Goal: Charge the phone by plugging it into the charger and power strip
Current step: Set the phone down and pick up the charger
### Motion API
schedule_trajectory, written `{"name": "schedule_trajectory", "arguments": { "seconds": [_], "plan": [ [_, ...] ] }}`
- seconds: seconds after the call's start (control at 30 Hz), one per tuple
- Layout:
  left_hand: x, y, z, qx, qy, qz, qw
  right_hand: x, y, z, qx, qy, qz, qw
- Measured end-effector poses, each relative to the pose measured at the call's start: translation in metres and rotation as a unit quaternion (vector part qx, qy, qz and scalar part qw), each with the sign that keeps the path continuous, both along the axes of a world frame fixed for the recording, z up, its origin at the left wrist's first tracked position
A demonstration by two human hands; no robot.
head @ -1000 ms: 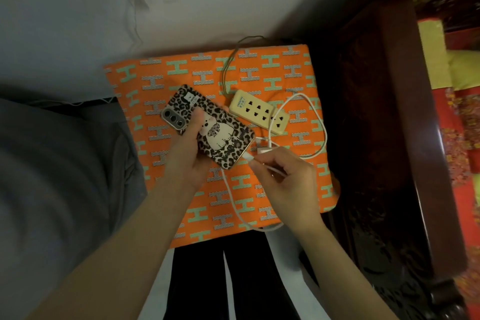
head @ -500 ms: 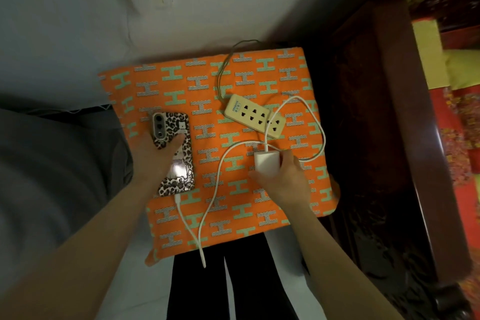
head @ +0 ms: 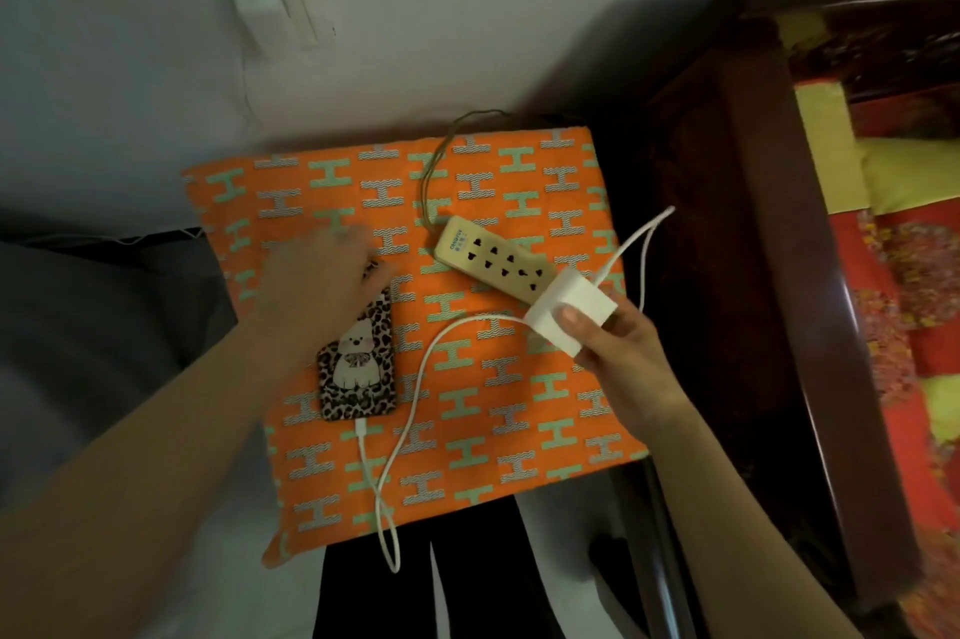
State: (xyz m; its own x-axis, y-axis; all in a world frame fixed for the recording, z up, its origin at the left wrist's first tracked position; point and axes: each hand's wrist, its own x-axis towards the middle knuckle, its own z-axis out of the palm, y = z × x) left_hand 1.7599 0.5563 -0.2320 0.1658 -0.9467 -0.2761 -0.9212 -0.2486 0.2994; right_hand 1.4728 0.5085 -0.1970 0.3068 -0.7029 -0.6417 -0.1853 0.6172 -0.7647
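Observation:
A phone in a leopard-print case [head: 358, 368] lies face down on the orange patterned cushion [head: 519, 430], with a white cable [head: 410, 399] plugged into its near end. My left hand [head: 317, 280] hovers over the phone's far end, blurred, fingers spread. My right hand [head: 618, 347] grips the white charger block [head: 566, 308], lifted just above the near end of the cream power strip [head: 491, 259]. The cable loops from the charger out to the right and back to the phone.
A dark wooden bed frame [head: 769, 275] stands right of the cushion, with red and yellow bedding [head: 904, 306] beyond. A white wall switch plate [head: 291, 9] sits above. The strip's brown cord [head: 441, 155] runs off the cushion's far edge. Grey fabric lies left.
My right hand has lifted the charger block off the cushion toward the power strip. My left hand has slid up off the phone, which now lies flat with the cable plugged in.

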Motion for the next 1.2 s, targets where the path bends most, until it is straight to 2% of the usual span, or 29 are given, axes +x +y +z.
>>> {"name": "schedule_trajectory", "arguments": {
  "seconds": [0.07, 0.13, 0.2, 0.27, 0.37, 0.5, 0.63, 0.73, 0.83, 1.03, 1.2],
  "plan": [
    [-0.015, -0.020, 0.007, -0.104, 0.058, -0.080, 0.990, 0.002, -0.014, 0.000, -0.070, 0.040, -0.003, 0.997],
    [-0.031, -0.040, 0.007, -0.088, 0.104, -0.149, 0.979, 0.007, -0.026, -0.002, -0.146, 0.097, 0.010, 0.984],
    [-0.044, -0.053, 0.002, -0.030, 0.105, -0.192, 0.975, 0.014, -0.035, -0.008, -0.217, 0.164, 0.045, 0.961],
    [-0.050, -0.056, -0.009, -0.013, 0.091, -0.193, 0.977, 0.019, -0.041, -0.013, -0.259, 0.209, 0.077, 0.940],
    [-0.052, -0.053, -0.019, -0.063, 0.087, -0.155, 0.982, 0.027, -0.045, -0.017, -0.306, 0.247, 0.131, 0.910],
    [-0.051, -0.054, -0.027, -0.084, 0.105, -0.145, 0.980, 0.035, -0.043, -0.021, -0.350, 0.263, 0.185, 0.880],
    [-0.047, -0.056, -0.035, -0.081, 0.165, -0.134, 0.974, 0.045, -0.043, -0.021, -0.382, 0.272, 0.217, 0.856],
    [-0.042, -0.055, -0.040, -0.072, 0.209, -0.111, 0.969, 0.055, -0.043, -0.018, -0.426, 0.289, 0.259, 0.817],
    [-0.040, -0.055, -0.040, -0.082, 0.252, -0.092, 0.960, 0.063, -0.039, -0.017, -0.443, 0.303, 0.280, 0.796],
    [-0.040, -0.055, -0.038, -0.093, 0.267, -0.083, 0.956, 0.069, -0.038, -0.016, -0.442, 0.323, 0.300, 0.781],
    [-0.040, -0.059, -0.032, -0.058, 0.242, -0.097, 0.964, 0.069, -0.034, -0.016, -0.430, 0.321, 0.281, 0.795]
  ]
}}
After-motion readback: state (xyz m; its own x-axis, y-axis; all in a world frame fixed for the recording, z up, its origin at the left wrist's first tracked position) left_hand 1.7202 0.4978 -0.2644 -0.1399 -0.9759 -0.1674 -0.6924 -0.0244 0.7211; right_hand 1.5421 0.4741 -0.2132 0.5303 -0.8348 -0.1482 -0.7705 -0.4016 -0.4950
